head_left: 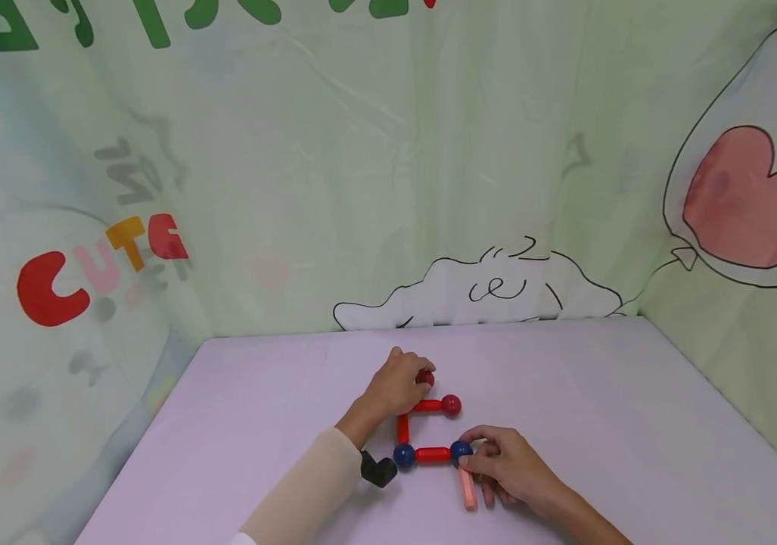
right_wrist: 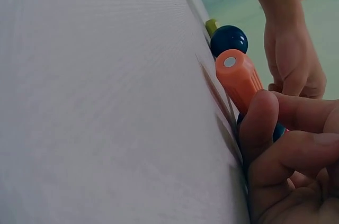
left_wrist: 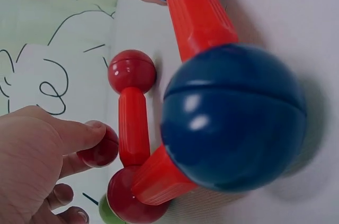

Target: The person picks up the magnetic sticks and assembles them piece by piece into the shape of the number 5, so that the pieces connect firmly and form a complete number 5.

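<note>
My left hand (head_left: 395, 386) pinches a red ball (head_left: 425, 378) between thumb and finger. Beside it, magnetic rods and balls are joined on the table. A red rod (head_left: 427, 406) ends in another red ball (head_left: 452, 406). A second red rod (head_left: 402, 429) reaches a blue ball (head_left: 404, 456), and a third red rod (head_left: 433, 455) links that to the right-hand blue ball (head_left: 461, 453). With thumb and forefinger, my right hand (head_left: 507, 465) holds this last ball. From it an orange rod (right_wrist: 235, 78) points toward me. The left hand hides the corner red ball (left_wrist: 137, 197) in the head view.
A black strap piece (head_left: 378, 469) hangs at the left wrist. Behind the corner ball, the left wrist view shows part of a green piece (left_wrist: 108, 211). A printed curtain (head_left: 293, 189) surrounds the pale table (head_left: 259, 401).
</note>
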`<state>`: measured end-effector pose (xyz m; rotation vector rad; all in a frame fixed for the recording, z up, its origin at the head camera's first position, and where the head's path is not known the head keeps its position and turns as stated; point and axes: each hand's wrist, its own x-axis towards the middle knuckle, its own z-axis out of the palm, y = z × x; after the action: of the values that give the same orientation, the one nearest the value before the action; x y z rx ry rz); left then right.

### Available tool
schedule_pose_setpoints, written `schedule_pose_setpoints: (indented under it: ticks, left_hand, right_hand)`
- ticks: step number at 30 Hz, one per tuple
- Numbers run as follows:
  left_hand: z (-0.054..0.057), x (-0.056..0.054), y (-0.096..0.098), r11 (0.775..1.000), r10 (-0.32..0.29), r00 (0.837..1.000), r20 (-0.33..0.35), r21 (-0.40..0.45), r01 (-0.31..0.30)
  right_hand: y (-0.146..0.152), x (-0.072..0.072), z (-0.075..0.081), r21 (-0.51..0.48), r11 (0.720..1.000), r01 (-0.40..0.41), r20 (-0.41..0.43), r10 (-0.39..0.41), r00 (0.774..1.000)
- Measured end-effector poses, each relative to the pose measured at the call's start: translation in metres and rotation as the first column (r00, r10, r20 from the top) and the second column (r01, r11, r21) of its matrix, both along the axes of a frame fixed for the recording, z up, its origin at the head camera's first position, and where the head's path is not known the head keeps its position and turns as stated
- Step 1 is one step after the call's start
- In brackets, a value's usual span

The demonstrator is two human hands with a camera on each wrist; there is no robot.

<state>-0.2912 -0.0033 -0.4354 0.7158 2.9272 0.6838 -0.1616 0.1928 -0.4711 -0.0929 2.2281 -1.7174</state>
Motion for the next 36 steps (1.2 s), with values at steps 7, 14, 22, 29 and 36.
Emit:
schedule_pose_setpoints:
  ticks: [7, 14, 22, 29, 36]
  left_hand:
    - [0.003, 0.012, -0.003, 0.999, -0.006, 1.000, -0.004, 0.041, 0.006]
    - [0.006, 0.030, -0.023, 0.993, -0.026, 0.999, -0.031, 0.115, 0.030]
    - [0.005, 0.058, -0.035, 0.963, -0.111, 0.994, 0.013, 0.250, 0.104]
    - [0.006, 0.085, -0.038, 0.920, -0.191, 0.978, 0.088, 0.364, 0.147]
    - [0.002, 0.112, -0.038, 0.884, -0.238, 0.932, 0.272, 0.457, 0.092]
  right_hand:
    - [0.000, 0.001, 0.000, 0.021, 1.000, 0.013, 0.007, -0.013, 1.000]
    - [-0.006, -0.004, -0.001, 0.000, 1.000, -0.031, -0.024, 0.031, 0.999]
    - [-0.006, -0.002, -0.001, -0.041, 0.999, -0.036, -0.026, 0.035, 0.999]
    - [-0.004, -0.002, 0.000, -0.040, 0.999, -0.034, -0.005, 0.034, 0.999]
    - [-0.001, 0.000, 0.002, -0.009, 1.000, -0.011, 0.004, 0.011, 1.000]
